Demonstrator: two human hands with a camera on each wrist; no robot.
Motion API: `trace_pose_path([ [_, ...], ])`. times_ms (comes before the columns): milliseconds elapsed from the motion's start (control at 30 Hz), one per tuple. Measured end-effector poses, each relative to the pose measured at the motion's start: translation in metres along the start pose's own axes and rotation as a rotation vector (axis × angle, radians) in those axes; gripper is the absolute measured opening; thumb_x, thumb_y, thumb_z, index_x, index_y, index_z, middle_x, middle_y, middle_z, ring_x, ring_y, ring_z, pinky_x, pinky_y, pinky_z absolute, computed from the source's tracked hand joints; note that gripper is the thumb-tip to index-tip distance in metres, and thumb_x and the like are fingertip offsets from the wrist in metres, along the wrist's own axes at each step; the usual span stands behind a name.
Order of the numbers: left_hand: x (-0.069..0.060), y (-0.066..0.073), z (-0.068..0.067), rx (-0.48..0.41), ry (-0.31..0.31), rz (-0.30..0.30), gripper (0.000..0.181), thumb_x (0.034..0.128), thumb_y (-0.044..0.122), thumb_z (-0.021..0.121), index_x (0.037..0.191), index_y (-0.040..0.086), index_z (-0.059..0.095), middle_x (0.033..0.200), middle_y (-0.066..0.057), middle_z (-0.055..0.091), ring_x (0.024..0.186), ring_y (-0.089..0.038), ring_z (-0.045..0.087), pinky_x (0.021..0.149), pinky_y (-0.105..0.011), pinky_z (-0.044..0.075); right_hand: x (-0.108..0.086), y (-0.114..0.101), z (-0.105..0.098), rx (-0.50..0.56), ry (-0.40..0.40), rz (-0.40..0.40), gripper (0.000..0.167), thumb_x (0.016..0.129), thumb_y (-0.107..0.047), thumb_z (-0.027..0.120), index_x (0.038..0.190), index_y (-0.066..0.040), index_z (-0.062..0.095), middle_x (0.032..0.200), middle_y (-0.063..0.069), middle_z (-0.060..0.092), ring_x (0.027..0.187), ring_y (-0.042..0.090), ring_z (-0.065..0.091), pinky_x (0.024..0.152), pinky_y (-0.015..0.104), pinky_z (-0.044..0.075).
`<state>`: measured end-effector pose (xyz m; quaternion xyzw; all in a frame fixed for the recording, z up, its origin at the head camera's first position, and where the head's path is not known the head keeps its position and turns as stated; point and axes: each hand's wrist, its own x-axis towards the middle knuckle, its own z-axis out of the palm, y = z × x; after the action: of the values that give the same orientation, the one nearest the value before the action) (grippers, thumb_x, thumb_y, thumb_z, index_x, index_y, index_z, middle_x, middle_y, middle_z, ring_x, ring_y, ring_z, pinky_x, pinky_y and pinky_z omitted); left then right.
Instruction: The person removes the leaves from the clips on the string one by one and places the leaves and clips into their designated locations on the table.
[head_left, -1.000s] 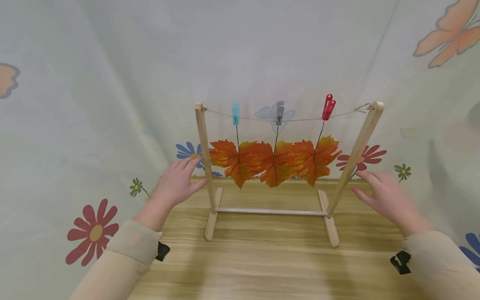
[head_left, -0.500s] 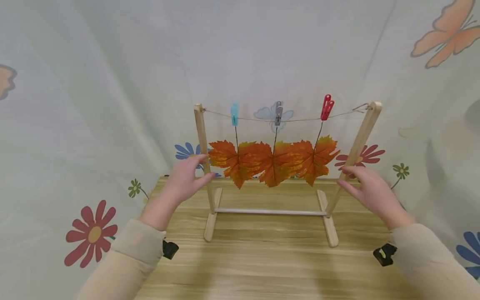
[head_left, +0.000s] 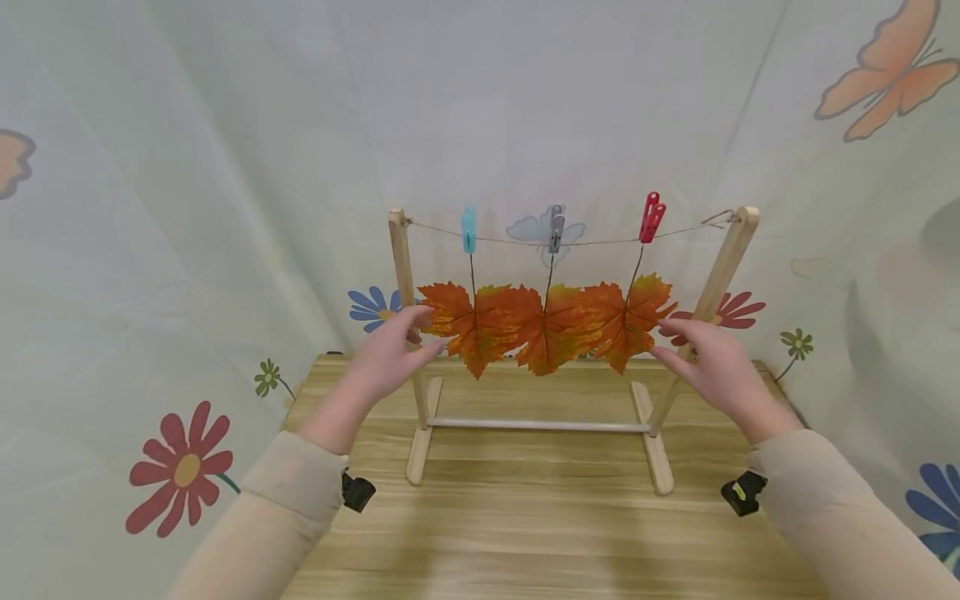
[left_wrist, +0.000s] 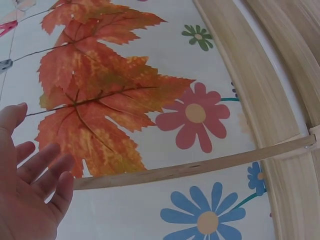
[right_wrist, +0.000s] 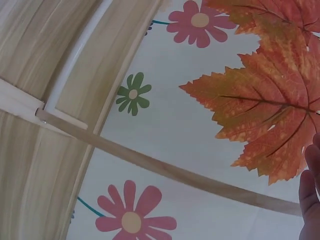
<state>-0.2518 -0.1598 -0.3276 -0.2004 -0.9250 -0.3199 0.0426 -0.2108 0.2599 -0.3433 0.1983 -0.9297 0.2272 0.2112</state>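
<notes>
Three orange maple leaves hang in a row: a left leaf (head_left: 475,333), a middle leaf (head_left: 546,337) and a right leaf (head_left: 624,329). A blue clothespin (head_left: 469,231), a grey clothespin (head_left: 556,230) and a red clothespin (head_left: 652,218) fix their stems to a string on a wooden stand. My left hand (head_left: 381,357) is in front of the left post (head_left: 402,262), fingers loosely bent by the left leaf's edge. At the right leaf's outer edge, my right hand (head_left: 716,367) is held in front of the right post (head_left: 726,262). Neither hand visibly grips anything; whether fingertips touch the leaves I cannot tell.
The stand's two wooden feet rest on a wood-grain table (head_left: 525,525), joined by a low white rod (head_left: 538,425). Close behind hangs a pale curtain (head_left: 480,108) printed with flowers and butterflies. Black devices (head_left: 358,492) sit at both wrists.
Both hands have moved inward from outside the posts to the outer edges of the leaves. The stand, clothespins and leaves stay in place.
</notes>
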Motion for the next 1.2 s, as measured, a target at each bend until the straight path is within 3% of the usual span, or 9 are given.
trace_pose_path([
  [500, 0.019, 0.014, 0.006, -0.106, 0.031, -0.003, 0.050, 0.0911, 0.035, 0.060, 0.135, 0.016, 0.046, 0.126, -0.003, 0.054, 0.102, -0.022, 0.057, 0.080, -0.040, 0.049, 0.023, -0.021, 0.001, 0.096, -0.075, 0.119, 0.047, 0.090, -0.023, 0.064, 0.130, -0.001, 0.052, 0.124, 0.019, 0.056, 0.098, 0.033, 0.056, 0.081, 0.049, 0.046],
  [867, 0.027, 0.019, 0.012, -0.211, 0.088, -0.012, 0.051, 0.0907, 0.031, 0.062, 0.136, 0.013, 0.046, 0.126, -0.003, 0.053, 0.103, -0.021, 0.054, 0.082, -0.039, 0.047, 0.034, -0.029, -0.001, 0.205, -0.064, 0.148, 0.054, 0.093, -0.031, 0.059, 0.137, -0.003, 0.044, 0.114, 0.013, 0.061, 0.092, 0.025, 0.057, 0.076, 0.042, 0.046],
  [1200, 0.036, 0.024, 0.017, -0.302, 0.110, -0.085, 0.053, 0.0916, 0.033, 0.061, 0.138, 0.013, 0.044, 0.125, -0.001, 0.053, 0.099, -0.021, 0.054, 0.076, -0.036, 0.049, 0.049, -0.040, 0.001, 0.313, -0.055, 0.200, 0.055, 0.093, -0.034, 0.057, 0.140, -0.008, 0.042, 0.118, 0.010, 0.060, 0.093, 0.023, 0.055, 0.078, 0.039, 0.046],
])
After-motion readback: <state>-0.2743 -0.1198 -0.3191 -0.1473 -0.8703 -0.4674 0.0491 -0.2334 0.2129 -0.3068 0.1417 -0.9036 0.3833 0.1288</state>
